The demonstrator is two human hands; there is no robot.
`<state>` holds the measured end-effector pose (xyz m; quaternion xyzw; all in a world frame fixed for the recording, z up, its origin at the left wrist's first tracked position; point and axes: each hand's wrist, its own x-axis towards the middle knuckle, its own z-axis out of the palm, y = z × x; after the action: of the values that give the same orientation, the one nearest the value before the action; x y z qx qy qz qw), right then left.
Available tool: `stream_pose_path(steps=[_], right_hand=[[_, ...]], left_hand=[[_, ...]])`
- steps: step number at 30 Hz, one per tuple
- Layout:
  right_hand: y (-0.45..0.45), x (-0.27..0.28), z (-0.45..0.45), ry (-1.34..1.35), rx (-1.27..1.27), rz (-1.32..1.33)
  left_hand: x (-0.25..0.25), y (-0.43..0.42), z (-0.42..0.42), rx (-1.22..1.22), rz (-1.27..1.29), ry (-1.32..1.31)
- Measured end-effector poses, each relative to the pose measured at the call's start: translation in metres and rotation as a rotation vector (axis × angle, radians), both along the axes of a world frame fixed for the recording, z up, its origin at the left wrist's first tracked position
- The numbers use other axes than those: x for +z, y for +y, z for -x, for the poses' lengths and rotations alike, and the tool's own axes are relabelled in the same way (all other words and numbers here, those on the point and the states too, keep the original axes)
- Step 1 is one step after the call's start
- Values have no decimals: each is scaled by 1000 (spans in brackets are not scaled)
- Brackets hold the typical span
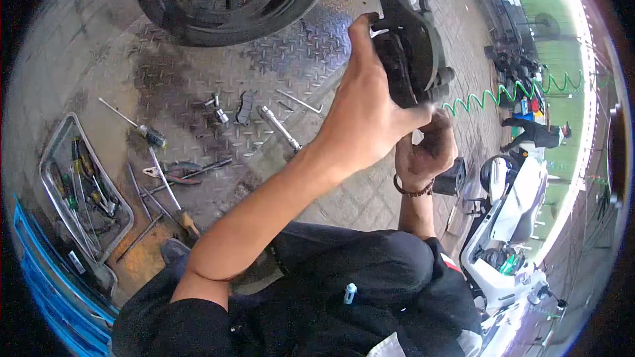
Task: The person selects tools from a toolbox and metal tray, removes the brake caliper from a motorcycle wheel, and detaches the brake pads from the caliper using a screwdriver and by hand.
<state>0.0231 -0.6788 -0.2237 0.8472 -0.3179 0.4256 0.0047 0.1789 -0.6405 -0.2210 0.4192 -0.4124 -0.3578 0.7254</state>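
My left hand [370, 96] is wrapped round a dark brake caliper [413, 43], thumb at its lower end and a finger hooked over its upper left side. The caliper is held up off the floor. My right hand [430, 149], with greasy fingers and a beaded bracelet [413, 188], is curled closed at the caliper's lower end. Its fingertips meet the left thumb there, and whatever lies between them is hidden. On the metal floor plate below are a brake pad [246, 107], a socket [221, 116], a socket extension [279, 127] and a hex key [301, 101].
A wheel [231, 0] stands at the top left. Pliers [175, 176], a screwdriver [152, 135] and several bars lie left, beside a metal tray [127, 221] of tools. A green coiled hose [493, 98], white scooter [512, 225] and another person [539, 135] are right.
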Motion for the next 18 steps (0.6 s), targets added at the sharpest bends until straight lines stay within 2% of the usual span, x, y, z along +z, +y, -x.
stream_pose_path(steps=[1,2,5,6,8,9,10,11,12,14,15,17,18], right_hand=[[1,-1,3,50,-80,33],[-5,0,2,15,-27,121],[-1,13,-4,-25,24,27],[2,17,-6,-100,37,-54],[5,16,-6,-180,44,-132],[6,15,-5,-203,87,-190],[5,16,-4,-227,129,-244],[4,28,2,86,44,18],[5,29,0,82,41,27],[8,29,-9,-356,169,-445],[10,34,-12,-463,263,-591],[3,34,-12,-458,233,-574],[-1,33,-12,-444,199,-573]], left_hand=[[1,2,-2,-51,60,93],[1,1,-4,-35,62,92],[-6,-5,-16,-363,203,519],[-9,-7,-18,-361,201,515],[-14,-12,-17,-456,174,712],[-18,-23,-10,-353,215,684],[-22,-28,-8,-360,217,682],[-20,-30,-13,-351,228,611],[-18,-31,-18,-340,240,540],[-15,-39,-24,-390,225,475],[-14,-45,-23,-445,198,464],[-12,-55,-16,-504,180,440],[-10,-59,-5,-421,280,415]])
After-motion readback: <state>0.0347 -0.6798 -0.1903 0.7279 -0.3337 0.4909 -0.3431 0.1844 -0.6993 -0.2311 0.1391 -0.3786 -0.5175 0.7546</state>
